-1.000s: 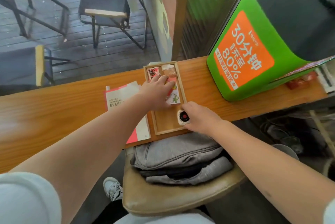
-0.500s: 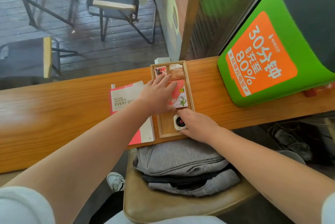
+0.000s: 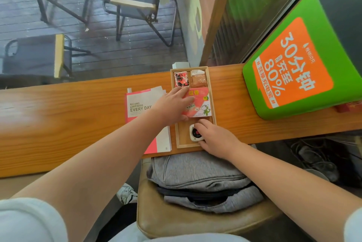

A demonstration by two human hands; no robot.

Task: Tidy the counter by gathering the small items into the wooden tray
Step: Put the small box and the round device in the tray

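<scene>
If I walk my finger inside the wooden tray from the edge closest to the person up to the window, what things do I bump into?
White round gadget with the right hand on it → pink frog packet under the left hand → red snack packet and orange packet, side by side.

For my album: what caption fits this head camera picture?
Two hands settle a pink packet and white gadget in the wooden tray.
</scene>
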